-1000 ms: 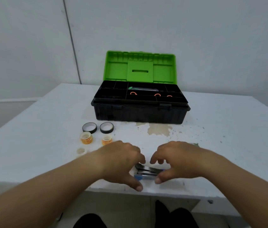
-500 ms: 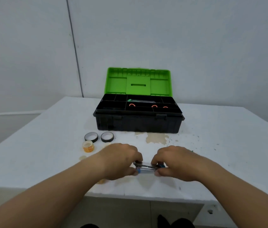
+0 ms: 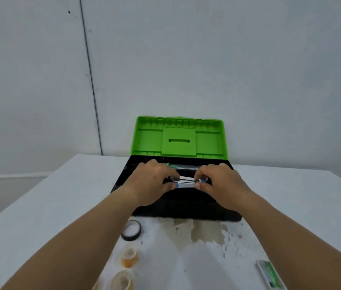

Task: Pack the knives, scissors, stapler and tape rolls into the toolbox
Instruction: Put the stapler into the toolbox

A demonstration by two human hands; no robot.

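Both hands [image 3: 186, 183] (fingers curled) hold stapler [image 3: 186, 182] over toolbox [image 3: 178, 208].

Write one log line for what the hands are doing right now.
both hands: left hand and right hand hold stapler by its ends | place: over open toolbox | left out: black tape roll on table

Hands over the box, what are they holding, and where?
Both hold the stapler by its ends: the left hand pinches one end, the right hand the other.
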